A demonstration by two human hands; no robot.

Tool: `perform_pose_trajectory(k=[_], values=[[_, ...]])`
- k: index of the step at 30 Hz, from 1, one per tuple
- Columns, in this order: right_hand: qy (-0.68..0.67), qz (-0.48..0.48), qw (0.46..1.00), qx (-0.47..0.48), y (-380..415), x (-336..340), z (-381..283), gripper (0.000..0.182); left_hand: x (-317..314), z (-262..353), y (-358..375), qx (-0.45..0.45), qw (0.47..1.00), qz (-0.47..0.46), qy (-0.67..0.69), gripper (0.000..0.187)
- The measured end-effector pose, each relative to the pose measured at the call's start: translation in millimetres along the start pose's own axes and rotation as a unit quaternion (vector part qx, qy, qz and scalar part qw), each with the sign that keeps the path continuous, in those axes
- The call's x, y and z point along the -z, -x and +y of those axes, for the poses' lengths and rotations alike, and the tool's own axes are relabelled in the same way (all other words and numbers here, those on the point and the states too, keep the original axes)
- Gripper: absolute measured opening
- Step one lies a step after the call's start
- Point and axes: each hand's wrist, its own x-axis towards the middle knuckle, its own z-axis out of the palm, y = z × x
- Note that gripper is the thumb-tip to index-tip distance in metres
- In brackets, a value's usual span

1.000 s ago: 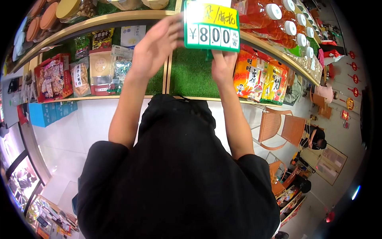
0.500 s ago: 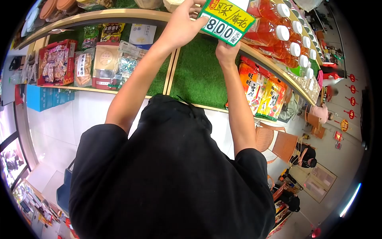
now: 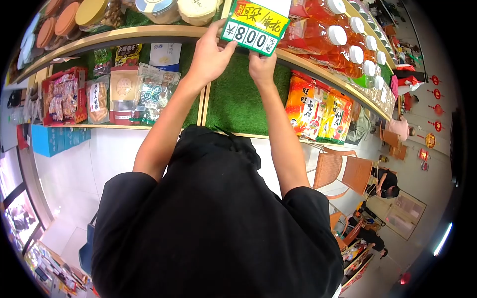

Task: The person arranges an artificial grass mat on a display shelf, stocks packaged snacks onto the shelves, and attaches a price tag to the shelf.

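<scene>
Head view — price sign [image 3: 254,27] up at the shelf edge [image 3: 149,32].
We grip it both sides: left hand [image 3: 211,54] pinching the lower-left corner, right hand [image 3: 262,67] clamped under the bottom edge — long axis roughly horizontal, right end tilted down, printed face toward us.

Single head cam, fisheye, looking fwd and steeply down over own torso. Close on shelf edge [image 3: 149,32] w/ raised hands.
</scene>
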Motion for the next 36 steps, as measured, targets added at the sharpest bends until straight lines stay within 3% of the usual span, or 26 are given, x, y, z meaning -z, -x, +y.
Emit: perform_pose_trajectory(k=[5,6,8,10,14,15,23,25,27,28,30,33,36], values=[[-0.112,0.076,0.987,-0.090,7.7,-13.8,-5.2,0.016,-6.3,-6.7,-1.0,-0.021,0.999,0.024,0.033,0.045],[-0.095,0.093,0.989,-0.061,9.0,-16.7,-6.2,0.015,-6.7,-5.8,-2.3,-0.016,0.999,0.028,0.037,0.044],[-0.086,0.094,0.986,-0.104,8.8,-18.2,-4.8,0.013,-8.1,-5.7,-2.6,0.000,0.999,0.030,0.030,0.042],[-0.101,0.101,0.989,-0.045,8.8,-19.9,-16.8,0.012,-10.4,-11.8,-4.6,-0.008,0.999,0.029,0.035,0.043],[-0.197,0.102,0.973,-0.069,11.5,-20.1,-22.4,0.010,-8.8,-12.1,-7.5,0.017,0.998,-0.011,0.065,0.040],[-0.183,0.089,0.970,-0.131,15.4,-14.8,-24.4,0.012,-8.1,-11.2,-6.6,0.032,0.998,-0.016,0.061,0.040],[-0.188,0.084,0.959,-0.194,69.9,18.0,-13.7,0.020,-7.8,-0.6,-6.2,0.032,0.998,-0.036,0.048,0.035],[-0.161,0.098,0.945,-0.267,114.9,43.6,11.2,0.017,-6.9,2.9,-6.1,0.022,0.999,-0.039,0.023,0.034],[-0.147,0.166,0.920,-0.324,176.2,71.0,49.5,0.012,-7.5,4.5,-6.5,0.006,0.999,-0.031,-0.011,0.034],[-0.152,0.207,0.870,-0.420,210.3,91.6,59.3,0.011,-8.6,4.1,-6.7,-0.008,0.999,-0.021,-0.039,0.034],[-0.113,0.312,0.815,-0.475,289.5,127.7,78.3,0.012,-10.6,1.1,-5.7,-0.022,0.998,-0.022,-0.054,0.033],[-0.134,0.473,0.689,-0.532,405.7,178.6,78.5,0.019,-13.9,-5.3,-2.0,-0.057,0.998,0.002,-0.017,0.030],[-0.207,0.624,0.552,-0.513,500.5,202.5,69.9,0.026,-24.2,-3.8,3.7,-0.066,0.997,0.023,-0.016,0.025]])
